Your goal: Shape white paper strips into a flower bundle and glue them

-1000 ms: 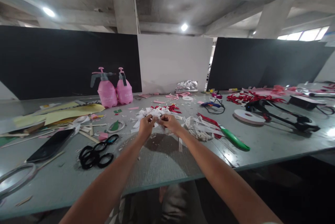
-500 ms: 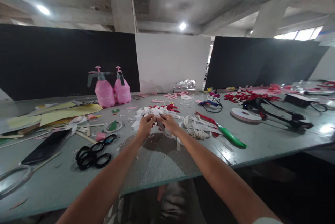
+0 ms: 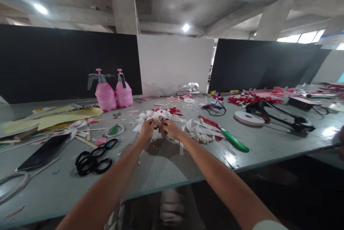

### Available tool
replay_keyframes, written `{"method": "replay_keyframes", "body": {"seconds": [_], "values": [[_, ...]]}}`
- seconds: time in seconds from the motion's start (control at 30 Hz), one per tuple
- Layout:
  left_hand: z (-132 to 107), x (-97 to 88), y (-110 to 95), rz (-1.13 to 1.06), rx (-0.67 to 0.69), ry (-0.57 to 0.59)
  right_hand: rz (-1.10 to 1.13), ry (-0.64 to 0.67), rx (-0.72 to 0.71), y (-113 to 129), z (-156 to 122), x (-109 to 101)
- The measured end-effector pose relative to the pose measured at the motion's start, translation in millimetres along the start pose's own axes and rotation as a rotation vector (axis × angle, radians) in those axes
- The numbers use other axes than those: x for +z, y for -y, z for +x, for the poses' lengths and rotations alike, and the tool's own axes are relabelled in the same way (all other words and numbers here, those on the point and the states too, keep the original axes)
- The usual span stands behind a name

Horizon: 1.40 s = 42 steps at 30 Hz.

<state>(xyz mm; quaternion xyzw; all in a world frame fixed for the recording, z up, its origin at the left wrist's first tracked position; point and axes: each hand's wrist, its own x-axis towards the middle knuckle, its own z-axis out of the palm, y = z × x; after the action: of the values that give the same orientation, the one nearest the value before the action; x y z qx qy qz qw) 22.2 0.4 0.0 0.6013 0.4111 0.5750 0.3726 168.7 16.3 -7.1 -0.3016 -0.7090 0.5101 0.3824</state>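
Note:
My left hand is closed in a pinch above the middle of the table. Just beside it, my right hand pinches too, with the fingertips of both hands almost touching. Between them is a pale, thin ribbon, partly hidden by the fingers. Behind the hands lies a heap of white ribbon pieces, with red ribbon bits at its far side. To the right of my right hand sits a tangle of white ribbon strips.
Green-handled scissors or a similar tool and a ribbon spool lie to the right. Leftward are black rings, a phone and pink spray bottles. A blue glue gun rests farther back, before upright panels.
The whole view has shifted slightly. My hands stay together over the same spot, and the fingers have turned a little around the pale ribbon.

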Motion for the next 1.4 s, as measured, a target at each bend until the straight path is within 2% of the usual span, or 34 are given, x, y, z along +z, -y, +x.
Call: {"method": "replay_keyframes", "body": {"seconds": [0.23,0.33,0.47,0.57,0.73,0.97,1.2,1.4], "values": [[2.0,-10.0,-0.5,0.196,0.049,-0.085,0.186,0.125,0.034,4.7,-8.6,2.7],[4.0,-18.3,1.3,0.319,0.058,-0.110,0.199,0.138,0.069,7.9,-11.2,3.9],[3.3,-27.5,1.4,0.518,0.146,-0.229,0.140,-0.015,0.059,6.3,-7.3,3.9],[0.2,-28.5,-0.6,0.534,0.265,-0.282,0.118,-0.125,0.008,3.5,-3.0,2.6],[-5.5,-22.6,-5.6,0.545,0.381,-0.155,0.130,-0.189,-0.039,2.2,-1.7,1.5],[-7.2,-18.3,-10.0,0.622,0.501,0.018,0.031,-0.156,-0.074,-0.1,-1.3,-2.3],[-6.2,-20.6,-8.6,0.689,0.494,-0.001,-0.067,-0.089,-0.085,-1.6,-0.6,-3.2],[-5.7,-24.5,-9.9,0.881,0.478,0.040,-0.469,-0.110,-0.184,2.0,-4.0,-3.9]]}}
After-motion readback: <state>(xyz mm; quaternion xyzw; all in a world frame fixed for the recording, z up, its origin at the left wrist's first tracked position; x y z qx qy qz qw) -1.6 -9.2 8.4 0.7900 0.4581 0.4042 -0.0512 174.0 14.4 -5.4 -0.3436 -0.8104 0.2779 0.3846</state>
